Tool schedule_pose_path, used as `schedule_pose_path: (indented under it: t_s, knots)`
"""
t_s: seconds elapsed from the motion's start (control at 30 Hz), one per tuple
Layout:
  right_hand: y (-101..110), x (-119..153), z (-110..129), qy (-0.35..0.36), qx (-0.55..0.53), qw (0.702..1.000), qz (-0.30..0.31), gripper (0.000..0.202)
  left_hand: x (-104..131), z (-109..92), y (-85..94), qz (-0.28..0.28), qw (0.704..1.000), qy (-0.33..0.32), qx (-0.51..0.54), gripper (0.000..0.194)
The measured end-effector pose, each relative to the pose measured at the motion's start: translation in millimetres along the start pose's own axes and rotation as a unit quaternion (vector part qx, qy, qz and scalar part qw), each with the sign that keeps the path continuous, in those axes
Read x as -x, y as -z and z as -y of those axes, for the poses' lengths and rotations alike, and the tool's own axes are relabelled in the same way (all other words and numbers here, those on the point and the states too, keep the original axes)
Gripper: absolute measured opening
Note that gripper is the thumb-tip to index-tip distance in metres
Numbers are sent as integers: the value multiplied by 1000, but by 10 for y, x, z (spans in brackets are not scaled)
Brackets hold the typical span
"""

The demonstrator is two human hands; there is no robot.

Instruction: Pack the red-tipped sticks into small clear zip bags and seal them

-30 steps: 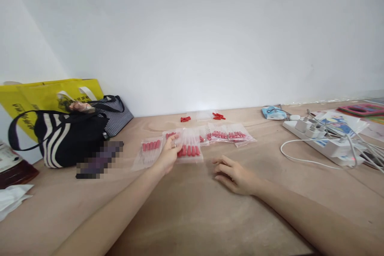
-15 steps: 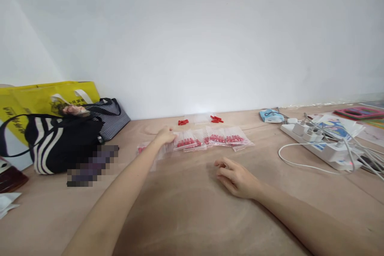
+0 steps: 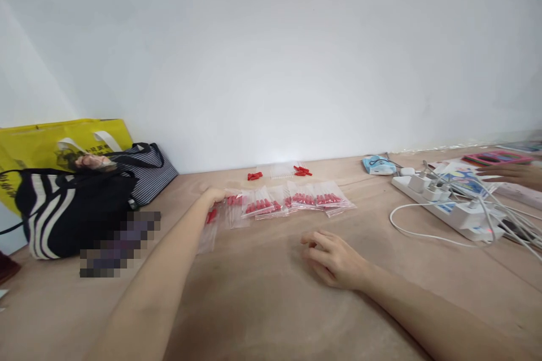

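My left hand (image 3: 215,195) reaches to the left end of a row of small clear zip bags holding red plastic pieces. Its fingers are closed at the top corner of one zip bag (image 3: 235,215); the fingertips are small and partly hidden. Another bag (image 3: 207,237) lies partly behind my left forearm. To the right, more filled bags (image 3: 305,198) overlap one another. My right hand (image 3: 332,259) rests on the table in front of the row, fingers loosely curled and a little apart, with nothing in it.
Two loose piles of red pieces (image 3: 254,176) lie near the wall, with flat clear bags (image 3: 283,169) between them. Bags stand at left, including a black one (image 3: 80,214). At right are a power strip (image 3: 444,206), cables, a blue mask (image 3: 380,164) and another person's hand (image 3: 508,172).
My left hand has shifted left along the row, and the bags beside it show more clearly. My right hand stays put. Another person's hand has appeared at the right edge.
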State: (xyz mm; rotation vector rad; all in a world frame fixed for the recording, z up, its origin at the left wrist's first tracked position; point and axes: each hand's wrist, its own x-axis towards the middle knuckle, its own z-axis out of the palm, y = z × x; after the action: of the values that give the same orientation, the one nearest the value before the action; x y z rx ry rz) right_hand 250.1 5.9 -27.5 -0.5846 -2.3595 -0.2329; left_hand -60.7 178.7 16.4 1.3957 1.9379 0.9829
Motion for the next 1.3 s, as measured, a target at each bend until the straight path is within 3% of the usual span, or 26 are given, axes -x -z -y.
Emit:
schedule_pose_path:
  t_s: [0.1, 0.2, 0.3, 0.4, 0.53, 0.63, 0.73, 0.8, 0.9, 1.03, 1.13, 1.3]
  knots:
    - [-2, 0, 0, 6, 5, 1000, -7, 19, 70, -119, 83, -4, 998, 3, 67, 21]
    - [-31, 24, 5, -18, 35, 998, -39, 19, 191, -223, 202, -43, 986, -40, 159, 14]
    - [-72, 38, 24, -114, 40, 989, -88, 17, 365, -311, 294, -98, 961, -103, 237, 16]
    - [-111, -25, 46, -220, -59, 968, -107, 15, 597, -380, 283, -102, 933, -160, 307, 23]
    - [-168, -267, 46, -335, -250, 903, -96, 17, 964, -426, 31, -22, 882, -220, 416, 35]
    - [-219, -490, -6, -377, -348, 854, -86, 46, 1214, -432, -260, 27, 880, -226, 417, 39]
    - [-264, -620, -114, -379, -386, 836, -89, 42, 1391, -408, -478, 44, 883, -277, 377, 36]
    - [-278, -615, -201, -361, -367, 850, -110, 28, 1466, -361, -532, 54, 876, -352, 325, 30]
    - [-270, -493, -306, -280, -285, 906, -142, 13, 1540, -238, -499, 79, 849, -479, 208, 16]
    - [-249, -266, -341, -157, -207, 959, -117, 21, 1628, -41, -406, 107, 798, -593, 24, 17]
    - [-231, -130, -295, -104, -162, 978, -77, 25, 1679, 77, -383, 134, 777, -614, -32, 17]
    - [-130, 26, -158, -7, 2, 1000, 12, 23, 1706, 225, -397, 165, 780, -597, -83, 14]
